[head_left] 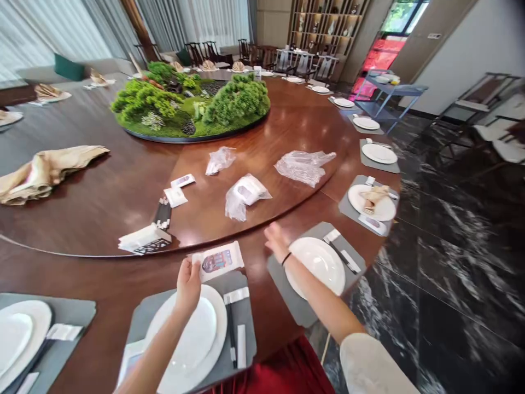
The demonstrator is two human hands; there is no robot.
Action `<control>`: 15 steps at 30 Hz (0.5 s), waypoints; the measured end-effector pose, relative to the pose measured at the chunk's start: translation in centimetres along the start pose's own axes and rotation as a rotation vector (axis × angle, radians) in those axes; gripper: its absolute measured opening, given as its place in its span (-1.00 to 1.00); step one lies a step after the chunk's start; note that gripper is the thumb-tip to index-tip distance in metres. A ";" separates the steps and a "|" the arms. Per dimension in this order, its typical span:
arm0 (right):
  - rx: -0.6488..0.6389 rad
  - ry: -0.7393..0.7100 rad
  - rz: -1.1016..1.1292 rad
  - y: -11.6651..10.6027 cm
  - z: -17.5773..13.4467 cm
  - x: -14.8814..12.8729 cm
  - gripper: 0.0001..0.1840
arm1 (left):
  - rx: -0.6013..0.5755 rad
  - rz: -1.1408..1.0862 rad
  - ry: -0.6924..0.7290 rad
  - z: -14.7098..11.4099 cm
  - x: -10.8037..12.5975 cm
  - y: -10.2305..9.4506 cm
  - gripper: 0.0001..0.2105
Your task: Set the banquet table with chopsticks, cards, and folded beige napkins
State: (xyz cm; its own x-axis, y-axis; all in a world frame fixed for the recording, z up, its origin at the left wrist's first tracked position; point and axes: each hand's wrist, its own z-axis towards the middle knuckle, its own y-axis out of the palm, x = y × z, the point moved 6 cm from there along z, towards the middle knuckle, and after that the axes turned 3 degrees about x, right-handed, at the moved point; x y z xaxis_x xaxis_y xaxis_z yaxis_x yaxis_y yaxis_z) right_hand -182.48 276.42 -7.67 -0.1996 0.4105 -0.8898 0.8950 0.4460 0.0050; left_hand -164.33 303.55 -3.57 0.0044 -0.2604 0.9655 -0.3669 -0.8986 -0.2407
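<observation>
My left hand [189, 282] pinches the left end of a flat white wet-wipe packet [221, 260] with a blue and red printed picture. The packet is just beyond a place setting of stacked white plates [192, 328] on a grey placemat [241, 290]. Black chopsticks [232, 334] lie along the mat's right side. Slightly blurred, my right hand [278, 241] reaches out with fingers extended and nothing in them. It is beside another white plate [322, 265], and my right forearm crosses above that plate. Nearest beyond it is a clear plastic bag with white packets inside [248, 192].
The raised turntable [143, 164] carries a moss-and-tree centrepiece [192, 109], crumpled plastic [305, 167], a stack of white packets [145, 239], bundled black chopsticks [163, 213] and a tan cloth [49, 169]. More settings line the rim. A blue cart [389, 96] stands at right.
</observation>
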 end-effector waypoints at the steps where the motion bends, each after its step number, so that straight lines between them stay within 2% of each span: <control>1: -0.203 0.022 0.074 0.1 -3.6 2.2 -0.55 | 0.028 -0.023 -0.032 -3.4 -1.0 1.9 -0.70; 2: -0.424 0.112 0.147 0.3 -7.4 4.8 -0.51 | 0.038 -0.050 -0.067 -6.9 -2.1 4.0 -0.71; 3: -0.555 0.188 0.197 0.0 -10.8 7.2 -0.49 | 0.030 -0.079 -0.096 -10.5 -3.3 6.0 -0.72; 4: -0.548 0.195 0.229 -1.1 -13.1 9.3 -0.51 | -0.004 -0.101 -0.119 -14.0 -4.5 8.0 -0.71; 5: -0.481 0.165 0.229 -2.7 -14.6 10.9 -0.54 | -0.048 -0.123 -0.132 -17.2 -5.6 9.8 -0.70; 7: -0.267 0.070 0.116 -6.7 -15.6 13.1 -0.62 | -0.187 -0.208 -0.181 -22.3 -8.0 12.8 -0.62; 8: -0.189 0.026 0.021 -8.7 -15.6 13.6 -0.64 | -0.258 -0.250 -0.226 -24.1 -9.2 13.9 -0.57; 10: -0.160 -0.023 -0.185 -11.9 -14.8 14.4 -0.67 | -0.371 -0.289 -0.365 -25.7 -11.8 15.3 -0.50; 13: -0.364 -0.031 -0.407 -14.2 -13.8 16.0 -0.72 | -0.444 -0.233 -0.575 -24.5 -15.2 16.0 -0.45; 15: -0.509 0.005 -0.454 -14.6 -13.8 17.6 -0.76 | -0.478 -0.190 -0.602 -22.5 -16.4 16.6 -0.43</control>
State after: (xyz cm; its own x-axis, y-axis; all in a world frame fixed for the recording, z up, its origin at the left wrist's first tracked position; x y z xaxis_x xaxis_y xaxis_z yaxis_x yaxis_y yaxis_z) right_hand -204.56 288.09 -17.10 -0.5138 0.0973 -0.8524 0.4233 0.8929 -0.1532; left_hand -191.46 300.84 -21.12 0.5594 -0.3872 0.7329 -0.6690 -0.7330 0.1234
